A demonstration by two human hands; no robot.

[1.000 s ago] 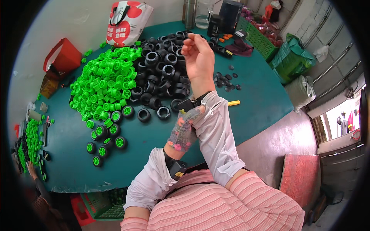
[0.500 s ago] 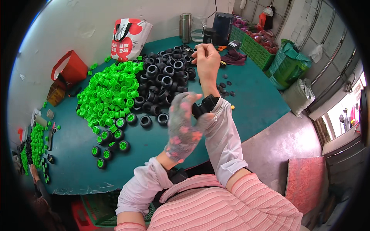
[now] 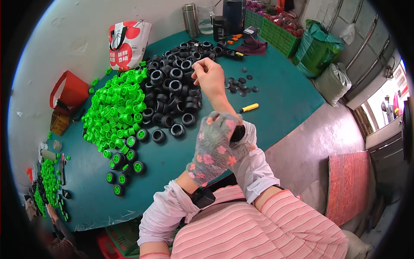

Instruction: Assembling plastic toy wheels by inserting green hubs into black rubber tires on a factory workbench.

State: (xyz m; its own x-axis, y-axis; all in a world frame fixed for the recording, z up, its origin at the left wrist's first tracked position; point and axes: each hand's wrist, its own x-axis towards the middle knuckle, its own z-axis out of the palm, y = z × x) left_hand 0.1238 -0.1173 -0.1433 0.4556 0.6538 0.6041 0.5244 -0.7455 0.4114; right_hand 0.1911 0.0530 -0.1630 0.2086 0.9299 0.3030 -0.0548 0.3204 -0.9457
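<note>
My left hand [image 3: 215, 144], in a grey glove with pink flowers, is wrapped round my right wrist and the black wristband [image 3: 237, 133] there, which it partly covers. Bare and raised over the table, my right hand [image 3: 209, 77] has its fingers curled in, with no object visible in them. Just beyond and left of it lies a heap of black rubber tyres [image 3: 174, 86]. A pile of bright green wheel hubs [image 3: 115, 108] adjoins the tyres on the left. Several assembled wheels [image 3: 139, 167], green hubs inside black tyres, lie nearer me.
A yellow-handled screwdriver [image 3: 249, 107] and small black discs [image 3: 241, 84] lie right of my right hand. Behind stand a white-and-red bag [image 3: 129, 45], a steel flask [image 3: 190, 20] and a black jar [image 3: 219, 28]. Another person's hand [image 3: 51, 212] is at far left by more parts.
My left hand has closed round the right wrist, covering much of the wristband. My right hand has shifted left and nearer in view. The view has turned slightly, revealing the screwdriver more fully.
</note>
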